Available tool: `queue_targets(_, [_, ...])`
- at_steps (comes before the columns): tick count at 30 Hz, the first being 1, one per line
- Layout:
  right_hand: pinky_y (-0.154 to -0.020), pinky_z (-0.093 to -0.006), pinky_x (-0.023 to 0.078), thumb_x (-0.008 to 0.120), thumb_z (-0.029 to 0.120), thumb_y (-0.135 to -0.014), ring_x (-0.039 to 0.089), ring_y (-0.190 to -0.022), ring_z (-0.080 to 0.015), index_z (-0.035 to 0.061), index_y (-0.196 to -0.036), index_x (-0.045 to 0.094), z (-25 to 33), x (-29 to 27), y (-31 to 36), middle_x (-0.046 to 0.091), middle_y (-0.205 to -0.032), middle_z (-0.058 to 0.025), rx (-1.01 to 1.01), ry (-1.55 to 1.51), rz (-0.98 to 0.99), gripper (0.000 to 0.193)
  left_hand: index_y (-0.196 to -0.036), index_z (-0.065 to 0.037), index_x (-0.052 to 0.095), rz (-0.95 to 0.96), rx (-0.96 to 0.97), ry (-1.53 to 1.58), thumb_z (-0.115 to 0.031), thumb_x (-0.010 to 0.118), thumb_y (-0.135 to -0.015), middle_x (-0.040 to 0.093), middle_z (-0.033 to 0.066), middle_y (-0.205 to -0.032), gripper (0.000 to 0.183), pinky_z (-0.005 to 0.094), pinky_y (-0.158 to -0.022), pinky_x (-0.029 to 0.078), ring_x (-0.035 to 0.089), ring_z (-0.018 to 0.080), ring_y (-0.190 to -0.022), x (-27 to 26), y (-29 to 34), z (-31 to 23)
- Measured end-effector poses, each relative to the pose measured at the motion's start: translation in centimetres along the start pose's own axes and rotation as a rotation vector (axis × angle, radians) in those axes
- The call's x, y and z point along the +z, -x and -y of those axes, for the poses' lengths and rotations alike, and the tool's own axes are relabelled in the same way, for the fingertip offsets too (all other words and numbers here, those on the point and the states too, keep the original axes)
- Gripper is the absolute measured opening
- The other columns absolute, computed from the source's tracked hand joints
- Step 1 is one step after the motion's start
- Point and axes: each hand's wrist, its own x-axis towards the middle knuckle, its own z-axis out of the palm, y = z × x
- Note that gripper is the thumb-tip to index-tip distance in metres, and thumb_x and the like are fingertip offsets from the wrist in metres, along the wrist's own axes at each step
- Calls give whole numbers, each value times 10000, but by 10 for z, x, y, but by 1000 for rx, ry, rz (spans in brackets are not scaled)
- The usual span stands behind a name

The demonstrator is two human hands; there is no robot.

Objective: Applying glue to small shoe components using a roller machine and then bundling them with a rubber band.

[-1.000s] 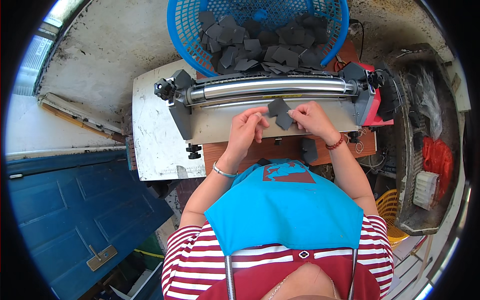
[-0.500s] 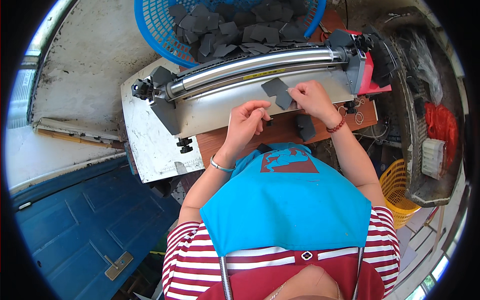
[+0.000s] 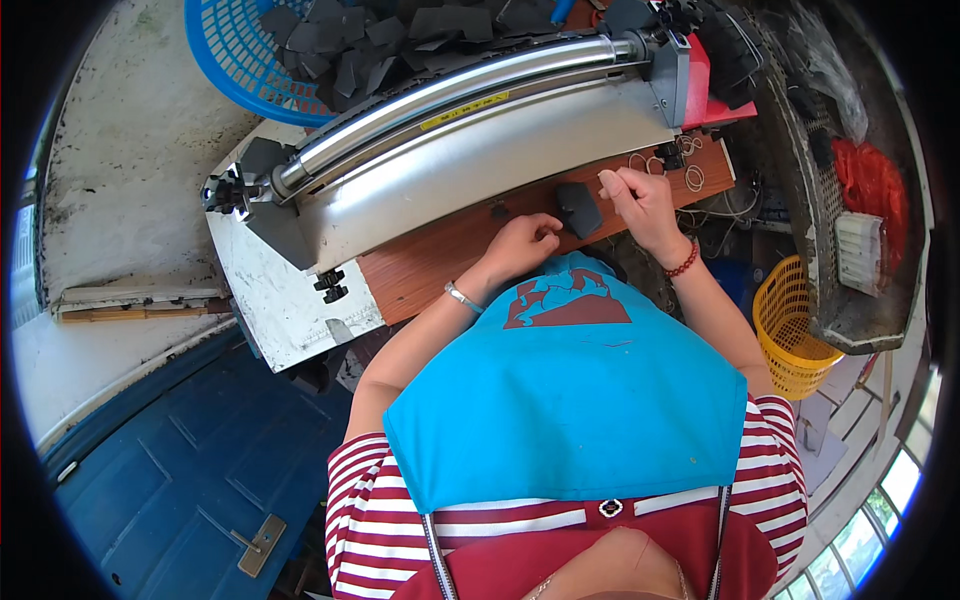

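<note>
Two hands (image 3: 525,246) (image 3: 648,212) flank a dark piece (image 3: 580,210), left-hand contact unclear.

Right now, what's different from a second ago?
The left hand and right hand drew back from over the metal plate toward the apron. The right no longer shows the dark notched piece; where it went isn't clear. The roller machine and blue basket stayed put.

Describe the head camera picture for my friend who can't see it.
A person's left hand and right hand are on either side of a dark grey object near a brown wooden tabletop's edge. Beyond them is a machine with a shiny metal roller, and behind it a blue basket of dark grey pieces. The person wears a blue apron.
</note>
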Motion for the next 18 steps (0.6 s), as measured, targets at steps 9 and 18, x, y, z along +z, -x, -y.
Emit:
queue_targets(9, [-777,-430,497,668,388,-835,619,-931,-332,44,-1091,633,-81,46,39,634,-992,-144,352,390,82,431,-1040,39,609,-62,-319,147,-175,610,-840,660,121,-840,293,313,-579,518,658,183,-687,44,-55,36])
queue_targets(18, [-780,-430,499,716,340,-800,612,-947,-335,48,-1037,623,-80,48,40,626,-985,-135,265,402,-61,388,-904,42,597,-197,-170,-203,-230,608,-856,652,109,-738,276,308,-532,516,648,195,-605,48,-61,37])
